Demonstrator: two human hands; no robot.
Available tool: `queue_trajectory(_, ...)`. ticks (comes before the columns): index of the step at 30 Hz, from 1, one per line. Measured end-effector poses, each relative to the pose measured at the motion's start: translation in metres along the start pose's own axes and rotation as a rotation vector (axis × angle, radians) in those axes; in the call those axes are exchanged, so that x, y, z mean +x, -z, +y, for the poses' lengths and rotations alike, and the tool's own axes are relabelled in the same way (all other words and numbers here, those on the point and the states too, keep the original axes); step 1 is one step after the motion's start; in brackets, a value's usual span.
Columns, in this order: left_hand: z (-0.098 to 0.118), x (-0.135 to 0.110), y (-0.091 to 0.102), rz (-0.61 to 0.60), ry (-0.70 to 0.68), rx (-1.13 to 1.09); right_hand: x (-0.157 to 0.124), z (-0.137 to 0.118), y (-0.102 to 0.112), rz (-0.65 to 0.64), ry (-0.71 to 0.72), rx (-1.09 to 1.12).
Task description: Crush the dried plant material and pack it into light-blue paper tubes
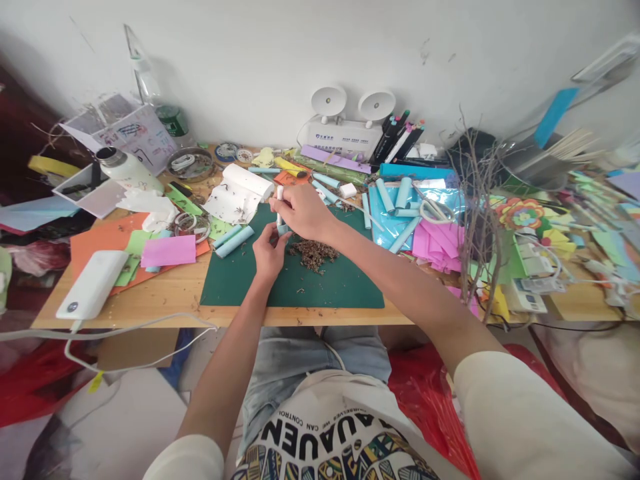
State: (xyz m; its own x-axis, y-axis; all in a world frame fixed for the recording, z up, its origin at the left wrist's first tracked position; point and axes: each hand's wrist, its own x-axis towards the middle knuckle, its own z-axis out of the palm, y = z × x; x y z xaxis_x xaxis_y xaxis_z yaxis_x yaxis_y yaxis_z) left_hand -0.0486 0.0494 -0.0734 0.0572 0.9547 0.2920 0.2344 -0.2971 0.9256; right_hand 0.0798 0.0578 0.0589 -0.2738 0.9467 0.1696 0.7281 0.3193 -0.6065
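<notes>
My left hand (pixel 270 252) is closed around a short light blue paper tube (pixel 283 229), held upright over the green cutting mat (pixel 240 283). Just above it, my right hand (pixel 305 212) grips a white pen-like stick (pixel 280 199), also upright. The stick's lower end is at the tube's top; whether it reaches inside is hard to see. Beside my hands, on the mat, lies a loose heap of brown dried plant bits (pixel 314 256). Two rolled light blue tubes (pixel 234 241) rest to the left of my left hand.
Behind the mat lies a white paper roll (pixel 247 190) with scraps on it. More blue tubes (pixel 403 193), scissors (pixel 437 212) and dry twigs (pixel 477 200) are on the right. A power bank (pixel 93 285) and a bottle (pixel 127 172) stand left. An emergency lamp (pixel 343 137) sits against the wall.
</notes>
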Motion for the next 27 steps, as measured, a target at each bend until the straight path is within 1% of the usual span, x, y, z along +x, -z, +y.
queue_trajectory(3,0.001,0.0,0.0,-0.002,0.003,-0.008,-0.001,0.0,0.004,-0.011,-0.006,0.005)
queue_trajectory(8,0.002,0.0,-0.001,-0.005,0.02,-0.019,0.002,0.001,0.006,-0.01,-0.06,-0.015)
queue_trajectory(11,0.001,0.0,-0.001,0.007,0.027,0.012,0.005,0.002,0.006,-0.014,-0.04,-0.016)
queue_trajectory(18,-0.001,0.0,0.0,-0.007,0.025,-0.009,0.005,0.005,0.0,0.059,-0.049,-0.013)
queue_trajectory(23,0.003,-0.001,0.001,0.0,0.02,0.011,0.002,0.002,-0.004,0.044,0.007,0.005)
queue_trajectory(27,0.002,-0.001,0.001,-0.011,0.029,-0.02,0.001,0.003,0.0,0.035,-0.005,0.079)
